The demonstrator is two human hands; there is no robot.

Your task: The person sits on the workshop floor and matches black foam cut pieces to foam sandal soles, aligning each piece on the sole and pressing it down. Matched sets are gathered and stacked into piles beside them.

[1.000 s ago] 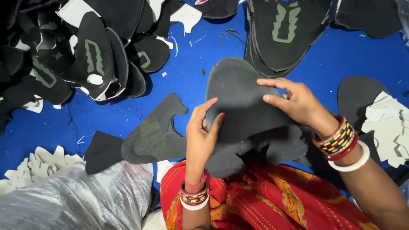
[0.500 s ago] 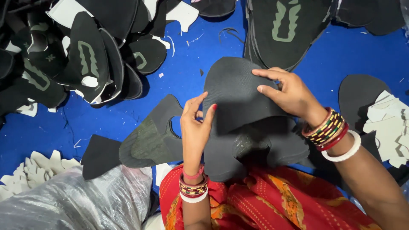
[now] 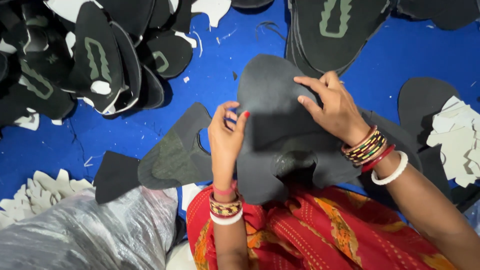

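A dark grey cut shoe-upper piece [image 3: 272, 100] lies over my lap, on a stack of like pieces. My right hand [image 3: 334, 107] rests flat on its right side with fingers spread, pressing it down. My left hand [image 3: 226, 135] pinches the left edge of that piece between thumb and fingers. Both wrists wear bangles. Another upper piece [image 3: 175, 152] with a textured grey patch lies to the left of my left hand on the blue surface.
A heap of black uppers with green marks [image 3: 85, 60] fills the far left. More black pieces [image 3: 340, 30] are stacked at the top. White cut paper pieces [image 3: 457, 140] lie at right and at lower left [image 3: 35, 192]. A clear plastic bag [image 3: 85, 235] sits near my knee.
My left hand has lifted from lying flat on the grey piece to pinching its left edge. My right hand shifted slightly up and left on the piece.
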